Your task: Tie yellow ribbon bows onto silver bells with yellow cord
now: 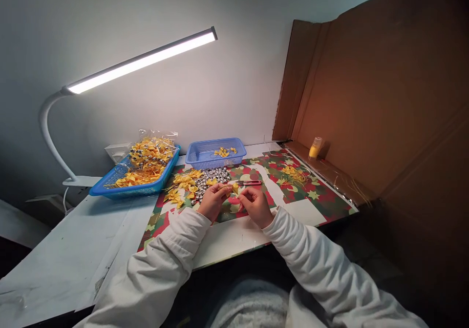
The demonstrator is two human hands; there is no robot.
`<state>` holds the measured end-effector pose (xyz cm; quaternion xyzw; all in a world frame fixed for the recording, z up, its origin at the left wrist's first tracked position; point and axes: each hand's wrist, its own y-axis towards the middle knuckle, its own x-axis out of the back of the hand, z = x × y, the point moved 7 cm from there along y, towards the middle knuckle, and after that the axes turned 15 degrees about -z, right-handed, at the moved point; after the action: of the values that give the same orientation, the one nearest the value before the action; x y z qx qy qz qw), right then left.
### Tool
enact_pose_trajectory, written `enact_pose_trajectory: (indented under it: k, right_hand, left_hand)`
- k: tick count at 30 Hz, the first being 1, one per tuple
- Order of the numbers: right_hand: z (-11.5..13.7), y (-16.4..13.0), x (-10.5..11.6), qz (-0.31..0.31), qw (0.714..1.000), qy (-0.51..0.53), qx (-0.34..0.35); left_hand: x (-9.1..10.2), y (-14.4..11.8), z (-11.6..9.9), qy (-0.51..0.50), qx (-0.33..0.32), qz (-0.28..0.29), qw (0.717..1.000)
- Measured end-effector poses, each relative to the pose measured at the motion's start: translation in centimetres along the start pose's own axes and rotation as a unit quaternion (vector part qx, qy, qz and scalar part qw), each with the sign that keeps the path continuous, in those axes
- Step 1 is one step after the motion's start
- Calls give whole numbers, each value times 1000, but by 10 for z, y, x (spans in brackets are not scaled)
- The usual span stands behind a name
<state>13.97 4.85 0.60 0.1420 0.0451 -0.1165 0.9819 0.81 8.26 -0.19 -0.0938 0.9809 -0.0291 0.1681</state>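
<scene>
My left hand (215, 201) pinches a small yellow ribbon bow (235, 188) between thumb and fingers, above the patterned mat (335, 196). Close beside it, my right hand (257, 207) is closed in a pinch at the bow's lower edge; what lies between those fingertips is too small to make out. Just beyond the hands lies a pile of small silver bells (216, 174). Several loose yellow bows (185, 184) are spread to the left of the bells. A slim tool with reddish handles (252, 182) rests behind my fingers, partly hidden.
A blue basket (146, 189) heaped with yellow bows and a clear bag stands at the left. Behind the bells is a shallower blue basket (198, 164) with some bows. Yellow cords (294, 174) lie right, near a yellow-filled bottle (315, 148), cardboard (381, 84) and a lamp (142, 62).
</scene>
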Motion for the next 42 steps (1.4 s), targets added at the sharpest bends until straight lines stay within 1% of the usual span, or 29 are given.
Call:
enact_pose_trajectory:
  k: [13, 25, 35, 42]
  right_hand:
    - [2, 0, 3, -12, 1000, -8, 15]
    - [1, -1, 1, 5, 1000, -5, 18]
    - [3, 0, 4, -7, 1000, -6, 21]
    - [1, 0, 3, 1, 1000, -5, 25]
  left_hand:
    - [1, -1, 0, 5, -3, 6, 1000]
    - [0, 0, 2, -5, 8, 9, 1000]
    - [0, -1, 1, -10, 11, 4, 1000]
    - [-1, -3, 0, -15, 16, 6, 1000]
